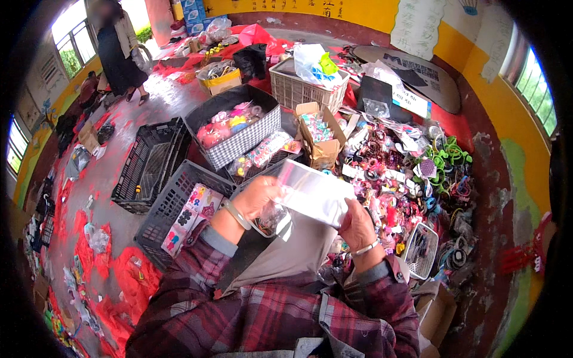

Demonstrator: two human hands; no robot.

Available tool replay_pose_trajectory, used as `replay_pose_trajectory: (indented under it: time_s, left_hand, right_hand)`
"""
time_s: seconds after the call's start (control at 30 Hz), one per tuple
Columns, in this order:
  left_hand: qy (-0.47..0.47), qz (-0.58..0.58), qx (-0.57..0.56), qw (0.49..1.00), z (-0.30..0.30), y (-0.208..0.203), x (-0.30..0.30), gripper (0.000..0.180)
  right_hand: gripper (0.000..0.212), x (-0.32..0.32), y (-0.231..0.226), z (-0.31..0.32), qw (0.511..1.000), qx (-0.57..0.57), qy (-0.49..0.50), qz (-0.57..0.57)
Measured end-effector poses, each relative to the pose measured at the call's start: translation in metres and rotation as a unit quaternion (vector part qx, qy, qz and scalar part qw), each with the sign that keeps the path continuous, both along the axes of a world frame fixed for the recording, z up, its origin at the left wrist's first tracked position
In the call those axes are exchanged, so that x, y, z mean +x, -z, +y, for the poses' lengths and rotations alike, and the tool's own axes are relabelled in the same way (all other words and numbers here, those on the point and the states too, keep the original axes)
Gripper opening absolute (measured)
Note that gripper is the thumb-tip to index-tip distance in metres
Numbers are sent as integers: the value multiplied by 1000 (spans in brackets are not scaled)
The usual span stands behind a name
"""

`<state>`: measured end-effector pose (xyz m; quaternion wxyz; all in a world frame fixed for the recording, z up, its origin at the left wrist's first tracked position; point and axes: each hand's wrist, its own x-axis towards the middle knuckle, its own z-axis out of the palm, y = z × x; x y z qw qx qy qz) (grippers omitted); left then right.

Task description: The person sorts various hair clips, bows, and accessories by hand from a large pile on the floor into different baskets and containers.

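Between my hands, in front of my lap, a clear plastic bag [315, 192] is stretched out nearly flat. My left hand [261, 197] pinches its left edge between thumb and fingers. At its lower right corner my right hand [357, 225] grips the other side. Glare whitens the bag, and I cannot tell whether anything lies in it. Just below my left hand sits a small container [270, 219] with clear wrapping in it, partly covered by the hand and bag. To the right of my right hand spreads a big heap of colourful hair ties and trinkets [388, 185].
Black crates [156, 161] stand to the left, one holding cards of hair accessories [192, 218]. Ahead are a houndstooth box [248, 140], a cardboard box [322, 149] and a pale basket [280, 86]. A white basket [421, 250] is at right. A person [116, 48] stands far left.
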<state>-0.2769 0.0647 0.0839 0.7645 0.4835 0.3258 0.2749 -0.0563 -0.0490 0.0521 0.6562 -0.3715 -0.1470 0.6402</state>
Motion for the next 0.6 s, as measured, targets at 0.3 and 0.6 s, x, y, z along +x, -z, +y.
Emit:
replay_pose_trajectory:
  time_s: [0.3, 0.6]
  left_hand:
    - [-22, -69, -46, 996, -3, -2, -24, 22]
    - [-177, -251, -52, 950, 15, 7, 0, 19]
  right_hand:
    - [33, -26, -3, 31, 990, -10, -34, -138]
    - [19, -42, -28, 60, 989, 66, 56, -121]
